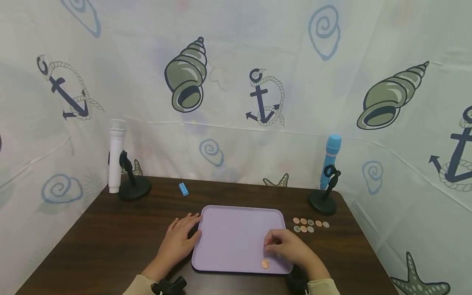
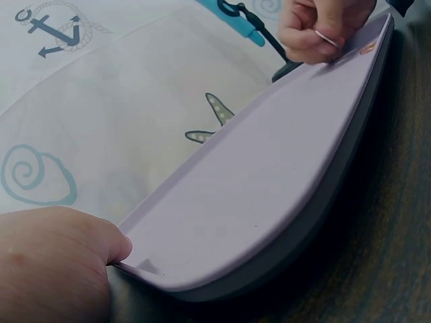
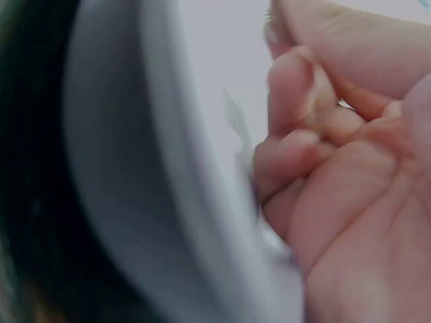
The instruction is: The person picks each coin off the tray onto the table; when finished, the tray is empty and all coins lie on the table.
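A lilac tray lies on the dark wooden table, with one copper-coloured coin near its front right corner. My right hand is over the tray's right side, its thumb and fingers pinching another coin, seen edge-on in the left wrist view. In the right wrist view that hand's fingers are curled and the picture is blurred. My left hand lies by the tray's left edge with fingers spread, the thumb touching the rim. Several copper and silver coins sit in two rows right of the tray.
A small blue toy brick lies behind the tray. A white microphone with a black stand is at the back left; a blue microphone with another black stand is at the back right. Patterned cloth hangs behind the table.
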`<state>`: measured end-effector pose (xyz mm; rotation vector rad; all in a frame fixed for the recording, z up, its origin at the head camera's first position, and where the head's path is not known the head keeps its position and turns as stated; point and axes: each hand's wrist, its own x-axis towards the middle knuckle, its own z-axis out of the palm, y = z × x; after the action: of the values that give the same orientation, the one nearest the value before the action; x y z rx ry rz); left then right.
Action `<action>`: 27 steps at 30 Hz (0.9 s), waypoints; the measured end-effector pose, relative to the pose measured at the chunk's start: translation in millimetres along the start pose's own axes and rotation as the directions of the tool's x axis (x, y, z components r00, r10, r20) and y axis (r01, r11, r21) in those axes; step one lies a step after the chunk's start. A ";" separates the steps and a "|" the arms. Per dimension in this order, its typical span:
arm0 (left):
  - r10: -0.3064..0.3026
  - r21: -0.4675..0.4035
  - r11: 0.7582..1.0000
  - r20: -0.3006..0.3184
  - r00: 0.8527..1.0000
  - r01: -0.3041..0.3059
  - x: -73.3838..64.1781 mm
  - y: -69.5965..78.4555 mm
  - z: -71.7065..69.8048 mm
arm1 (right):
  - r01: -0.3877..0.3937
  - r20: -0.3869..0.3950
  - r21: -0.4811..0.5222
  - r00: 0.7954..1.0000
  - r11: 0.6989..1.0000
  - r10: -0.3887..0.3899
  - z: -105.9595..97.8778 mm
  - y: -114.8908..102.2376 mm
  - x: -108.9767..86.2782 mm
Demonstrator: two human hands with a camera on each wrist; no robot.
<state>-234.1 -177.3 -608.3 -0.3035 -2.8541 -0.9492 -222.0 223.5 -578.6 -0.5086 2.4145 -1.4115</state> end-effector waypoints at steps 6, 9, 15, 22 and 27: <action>0.002 -0.003 1.000 0.012 1.000 -0.001 0.7 5.4 2.5 | 0.166 -0.194 0.451 0.977 0.877 -0.086 -15.3 36.7 -20.6; 0.011 -0.003 1.000 0.008 1.000 -0.011 1.4 7.6 5.1 | 0.288 -0.303 0.588 0.945 0.756 -0.125 -27.7 54.3 -34.7; 0.023 0.004 1.000 -0.007 1.000 -0.023 -0.1 6.6 9.8 | 0.359 -0.615 0.501 0.788 0.788 0.032 -56.0 66.7 -53.4; 0.011 -0.004 1.000 -0.018 1.000 -0.012 -3.6 1.5 4.0 | 0.030 -0.834 0.219 0.525 0.975 0.171 -77.9 71.2 -55.6; 0.032 -0.003 0.999 -0.023 0.999 -0.033 -1.4 -1.6 1.3 | -0.114 -0.869 0.195 0.441 0.974 0.226 -81.6 73.9 -52.5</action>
<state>-233.2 -178.0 -610.5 -0.3360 -2.8183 -0.9455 -220.9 343.4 -600.8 0.7431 2.9413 -2.0281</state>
